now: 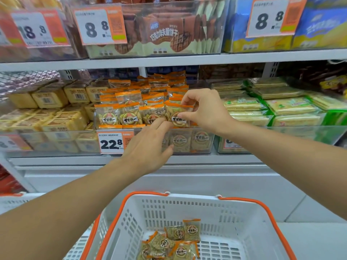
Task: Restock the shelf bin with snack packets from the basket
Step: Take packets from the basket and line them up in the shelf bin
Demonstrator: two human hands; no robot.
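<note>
Here we pinch one snack packet (pixel 178 115) with our right hand (pixel 204 109) at the front row of the shelf bin (pixel 187 141); our left hand (pixel 150 145), fingers straight, touches its lower edge. More packets (pixel 172 243) lie in the basket (pixel 234 222) below.

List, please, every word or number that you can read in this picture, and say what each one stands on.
"22.8": price tag on the orange packets' bin.
"8.8": price tag on the chocolate wafer bin.
"8.8": price tag on the blue and yellow boxes' bin.
"18.8": price tag, top left, blurred.
Chinese logos on the snack packets and wafer box: not readable with confidence.
Small print on the tags: too small.
</note>
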